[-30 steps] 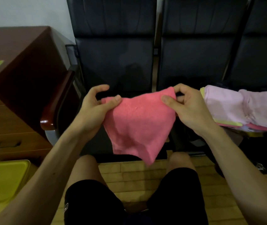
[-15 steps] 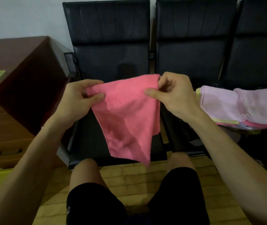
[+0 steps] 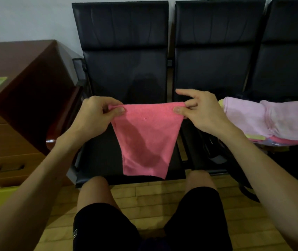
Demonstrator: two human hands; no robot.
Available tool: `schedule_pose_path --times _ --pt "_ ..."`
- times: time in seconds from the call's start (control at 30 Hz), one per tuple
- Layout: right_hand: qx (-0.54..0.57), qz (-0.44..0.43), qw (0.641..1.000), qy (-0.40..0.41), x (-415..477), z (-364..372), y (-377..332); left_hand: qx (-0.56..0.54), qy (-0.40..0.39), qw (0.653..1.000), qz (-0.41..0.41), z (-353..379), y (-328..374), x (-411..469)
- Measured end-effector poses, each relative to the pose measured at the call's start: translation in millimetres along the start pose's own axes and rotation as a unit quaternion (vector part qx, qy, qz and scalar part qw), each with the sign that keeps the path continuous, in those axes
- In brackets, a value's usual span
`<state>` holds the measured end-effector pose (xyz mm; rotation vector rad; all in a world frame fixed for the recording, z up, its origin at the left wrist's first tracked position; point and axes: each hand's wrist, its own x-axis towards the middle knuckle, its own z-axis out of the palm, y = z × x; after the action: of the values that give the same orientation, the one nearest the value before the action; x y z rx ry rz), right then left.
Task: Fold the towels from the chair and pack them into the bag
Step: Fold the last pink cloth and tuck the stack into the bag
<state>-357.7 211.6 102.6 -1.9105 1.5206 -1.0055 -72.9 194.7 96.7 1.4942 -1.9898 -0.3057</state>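
Two-handed hold on one pink towel [image 3: 146, 138], up in the air just in front of the black chair [image 3: 124, 69] and above its seat. Pinches the top left corner with the left hand [image 3: 93, 116]: thumb flat on the near face, the other fingers curled round behind the cloth. Pinches the top right corner with the right hand [image 3: 204, 113]: thumb on the near face, lower fingers bent behind, forefinger stretched out straight above the edge and clear of the cloth. Holds the top edge taut and roughly level between the two grips. Lets the rest hang loose, narrowing downward to a slanted lower edge near the chair's front rim, with a shadowed fold down the middle.

Further right of the chair, a stack of folded towels [image 3: 271, 120], pale pink on top, yellow and deeper pink showing beneath. Between the chair and that stack, a dark shape [image 3: 211, 147], too dim to make out. Left of the chair, a wooden desk [image 3: 17, 69] with drawers [image 3: 4, 160]. In front of the chair, wooden floor [image 3: 148, 194], bare knees [image 3: 93, 185] and black shorts [image 3: 101, 229]
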Motion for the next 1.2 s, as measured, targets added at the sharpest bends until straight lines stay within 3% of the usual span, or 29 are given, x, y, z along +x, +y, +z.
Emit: schedule_pose_path --times 0.27,0.47,0.57,0.63,0.73,0.83,1.0,1.07,1.2 --pt "-0.131 -0.038 0.99 0.03 -7.6 3.0 3.6 0.047 -0.008 0.999 0.014 6.4 1.3 -4.2" --pt "-0.151 -0.052 0.986 0.042 -8.8 5.5 17.3 0.056 0.003 0.998 0.0 11.5 1.1 -5.4" --pt "-0.029 -0.014 0.999 -0.004 -13.4 4.4 25.8 0.022 -0.01 1.0 0.007 10.5 2.2 -6.4" --pt "0.112 0.036 0.992 -0.045 -21.6 0.4 26.1 -0.071 -0.048 0.996 0.019 5.4 10.2 -9.2" --pt "0.285 0.06 0.956 -0.038 -34.5 -2.9 17.8 -0.277 -0.1 0.956 0.003 -2.9 31.6 -15.8" --pt "0.435 0.064 0.897 -0.038 -54.3 13.1 12.3 -0.313 -0.078 0.946 0.028 -0.6 46.3 -12.0" --pt "0.41 0.19 0.878 -0.161 -97.8 86.8 22.5 -0.383 -0.078 0.92 -0.026 16.0 52.4 -3.4" --pt "0.429 0.2 0.859 -0.197 -105.4 92.9 23.7 -0.399 -0.076 0.912 -0.063 15.5 45.0 -4.3" --pt "0.526 0.269 0.792 -0.153 -108.3 80.7 23.9 -0.429 -0.062 0.882 -0.186 8.9 24.2 -5.5"
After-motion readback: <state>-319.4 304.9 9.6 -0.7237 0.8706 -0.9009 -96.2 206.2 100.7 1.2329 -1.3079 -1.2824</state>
